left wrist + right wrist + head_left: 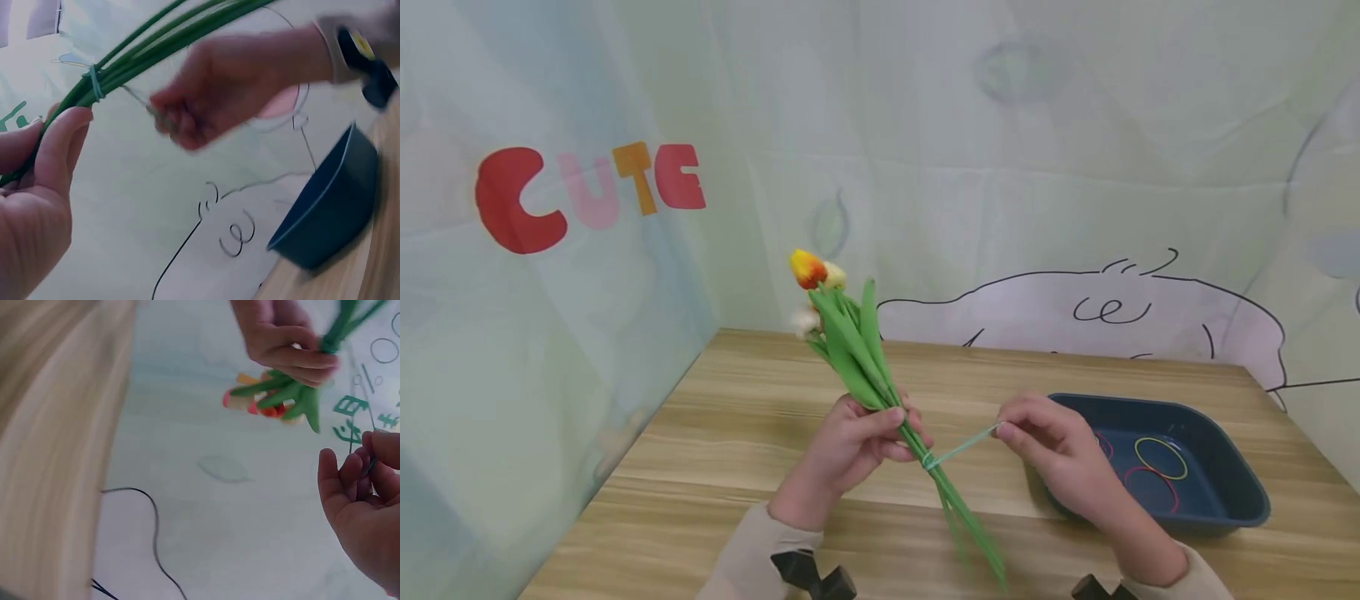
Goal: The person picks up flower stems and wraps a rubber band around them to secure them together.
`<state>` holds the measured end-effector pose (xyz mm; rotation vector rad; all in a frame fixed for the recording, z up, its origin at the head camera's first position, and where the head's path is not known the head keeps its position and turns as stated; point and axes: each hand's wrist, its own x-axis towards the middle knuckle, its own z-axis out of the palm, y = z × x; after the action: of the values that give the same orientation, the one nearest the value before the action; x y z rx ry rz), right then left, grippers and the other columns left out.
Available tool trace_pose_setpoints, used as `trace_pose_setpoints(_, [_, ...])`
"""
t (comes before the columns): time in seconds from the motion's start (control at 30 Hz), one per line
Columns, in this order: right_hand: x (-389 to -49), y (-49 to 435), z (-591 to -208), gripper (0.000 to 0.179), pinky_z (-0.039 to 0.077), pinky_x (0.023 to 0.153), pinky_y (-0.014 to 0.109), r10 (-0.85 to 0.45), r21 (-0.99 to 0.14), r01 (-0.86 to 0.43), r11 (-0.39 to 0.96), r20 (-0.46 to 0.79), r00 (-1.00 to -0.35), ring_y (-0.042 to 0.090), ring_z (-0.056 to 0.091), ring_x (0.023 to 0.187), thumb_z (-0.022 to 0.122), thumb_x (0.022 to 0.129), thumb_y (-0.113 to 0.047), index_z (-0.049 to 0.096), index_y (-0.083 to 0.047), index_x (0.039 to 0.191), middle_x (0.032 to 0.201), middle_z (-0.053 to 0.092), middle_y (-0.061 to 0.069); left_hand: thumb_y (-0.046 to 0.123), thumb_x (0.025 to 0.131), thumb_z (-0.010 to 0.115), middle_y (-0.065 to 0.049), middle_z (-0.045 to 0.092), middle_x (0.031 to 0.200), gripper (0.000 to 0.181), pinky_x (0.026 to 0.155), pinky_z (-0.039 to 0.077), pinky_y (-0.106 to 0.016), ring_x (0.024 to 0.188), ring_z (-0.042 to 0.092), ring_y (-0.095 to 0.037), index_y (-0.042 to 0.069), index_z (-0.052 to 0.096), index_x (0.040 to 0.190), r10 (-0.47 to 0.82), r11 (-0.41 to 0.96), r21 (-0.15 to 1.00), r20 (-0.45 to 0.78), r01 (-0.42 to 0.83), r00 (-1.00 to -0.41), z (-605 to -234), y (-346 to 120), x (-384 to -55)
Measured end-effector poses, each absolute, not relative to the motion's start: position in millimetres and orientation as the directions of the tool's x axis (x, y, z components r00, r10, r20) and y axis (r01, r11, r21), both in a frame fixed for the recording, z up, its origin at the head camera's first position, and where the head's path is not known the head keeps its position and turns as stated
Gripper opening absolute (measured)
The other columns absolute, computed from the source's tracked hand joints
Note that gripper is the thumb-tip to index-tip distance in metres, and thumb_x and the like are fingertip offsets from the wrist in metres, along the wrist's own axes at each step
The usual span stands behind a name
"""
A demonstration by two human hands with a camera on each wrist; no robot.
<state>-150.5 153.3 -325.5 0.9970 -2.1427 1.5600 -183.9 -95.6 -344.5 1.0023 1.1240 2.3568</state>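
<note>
My left hand (pixel 857 442) grips a bunch of artificial tulips (pixel 853 342) by its green stems, just above a band. The bunch tilts, with yellow-orange and pale blooms at upper left and stem ends at lower right. A light green rubber band (pixel 962 446) loops round the stems, and its free part is stretched taut to the right. Thumb and fingers of my right hand (pixel 1060 454) pinch that stretched end. In the left wrist view the band (pixel 95 84) circles the stems (pixel 150 53) close to the left thumb. Blooms are partly hidden by leaves.
A dark blue tray (pixel 1217 492) stands on the wooden table (pixel 700 467) at the right, partly behind my right hand. Inside lie a yellow rubber band (pixel 1185 467) and red or pink ones. A printed curtain (pixel 925 167) hangs behind the table.
</note>
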Motion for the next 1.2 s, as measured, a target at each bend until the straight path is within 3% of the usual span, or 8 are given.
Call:
trace_pose_setpoints(0.13, [-154.1, 139.7, -343.3, 0.014, 0.054, 0.066, 0.022, -0.444, -0.770, -0.625, 0.132, 0.518, -0.731, 0.010, 0.056, 0.080, 0.059, 0.091, 0.005, 0.068, -0.006, 0.092, 0.086, 0.062, 0.004, 0.006, 0.099, 0.051, -0.002, 0.070, 0.093, 0.013, 0.078, 0.059, -0.022, 0.088, 0.071, -0.015, 0.009, 0.063, 0.100, 0.579, -0.673, 0.733, 0.437, -0.101, -0.688, -342.2, -95.3, -181.4])
trace_pose_setpoints(0.33, [-146.1, 114.8, -367.0, 0.012, 0.058, 0.073, 0.024, -0.481, -0.906, -0.408, 0.113, 0.309, -0.820, 0.009, 0.062, 0.084, 0.060, 0.094, -0.008, 0.069, 0.000, 0.094, 0.087, 0.067, 0.010, 0.001, 0.101, 0.042, -0.004, 0.071, 0.093, 0.024, 0.083, 0.058, -0.025, 0.091, 0.071, -0.016, 0.007, 0.065, 0.097, 0.484, -0.742, 0.660, 0.403, -0.120, -0.777, -339.3, -95.6, -182.4])
trace_pose_setpoints(0.43, [-133.1, 100.9, -378.5, 0.011, 0.059, 0.072, 0.026, -0.422, -0.895, -0.431, 0.116, 0.348, -0.837, 0.007, 0.064, 0.084, 0.061, 0.094, -0.010, 0.069, -0.003, 0.093, 0.087, 0.068, 0.009, -0.002, 0.102, 0.037, -0.007, 0.072, 0.093, 0.029, 0.084, 0.058, -0.025, 0.091, 0.071, -0.017, 0.005, 0.064, 0.097, 0.414, -0.761, 0.641, 0.357, -0.103, -0.837, -339.6, -94.6, -184.7])
trace_pose_setpoints(0.6, [-118.7, 87.8, -388.8, 0.008, 0.057, 0.069, 0.016, -0.400, -0.567, -0.804, 0.179, 0.705, -0.586, 0.006, 0.062, 0.079, 0.062, 0.092, -0.002, 0.069, -0.005, 0.091, 0.085, 0.067, 0.006, -0.004, 0.099, 0.046, -0.006, 0.072, 0.087, 0.023, 0.078, 0.059, -0.026, 0.086, 0.072, -0.017, 0.006, 0.065, 0.092, 0.229, -0.618, 0.781, 0.287, 0.089, -0.930, -344.9, -91.0, -188.5])
trace_pose_setpoints(0.7, [-117.3, 94.8, -375.5, 0.010, 0.050, 0.065, 0.008, -0.427, -0.370, -0.887, 0.276, 0.780, -0.458, 0.006, 0.059, 0.073, 0.059, 0.096, -0.008, 0.067, -0.008, 0.089, 0.083, 0.064, 0.000, -0.002, 0.095, 0.055, -0.003, 0.072, 0.084, 0.010, 0.075, 0.060, -0.028, 0.085, 0.072, -0.018, -0.002, 0.065, 0.093, 0.154, -0.435, 0.873, 0.315, 0.222, -0.936, -345.9, -90.2, -187.8])
trace_pose_setpoints(0.9, [-124.6, 132.6, -330.5, 0.020, 0.044, 0.056, 0.010, -0.433, -0.431, -0.816, 0.385, 0.696, -0.573, 0.000, 0.050, 0.069, 0.064, 0.088, 0.002, 0.064, -0.018, 0.089, 0.078, 0.055, -0.011, 0.001, 0.093, 0.060, 0.002, 0.071, 0.083, 0.015, 0.071, 0.062, -0.032, 0.082, 0.072, -0.017, -0.014, 0.059, 0.095, 0.228, -0.307, 0.889, 0.415, 0.340, -0.881, -342.2, -93.9, -185.5])
trace_pose_setpoints(1.07, [-141.9, 154.2, -319.2, 0.026, 0.044, 0.051, 0.020, -0.461, -0.602, -0.750, 0.274, 0.602, -0.652, 0.007, 0.049, 0.067, 0.058, 0.090, 0.008, 0.061, -0.018, 0.087, 0.073, 0.052, -0.005, -0.002, 0.097, 0.051, -0.002, 0.070, 0.088, 0.016, 0.071, 0.061, -0.029, 0.083, 0.072, -0.017, 0.007, 0.065, 0.094, 0.424, -0.531, 0.819, 0.477, 0.215, -0.770, -340.5, -100.6, -187.5])
trace_pose_setpoints(1.2, [-150.8, 152.1, -338.6, 0.016, 0.050, 0.057, 0.023, -0.489, -0.785, -0.609, 0.115, 0.489, -0.723, 0.011, 0.055, 0.070, 0.053, 0.095, 0.005, 0.062, -0.007, 0.089, 0.077, 0.057, -0.001, -0.001, 0.100, 0.045, -0.004, 0.070, 0.093, 0.022, 0.078, 0.059, -0.026, 0.088, 0.072, -0.018, 0.007, 0.065, 0.097, 0.485, -0.681, 0.732, 0.483, 0.032, -0.729, -338.2, -102.4, -186.9])
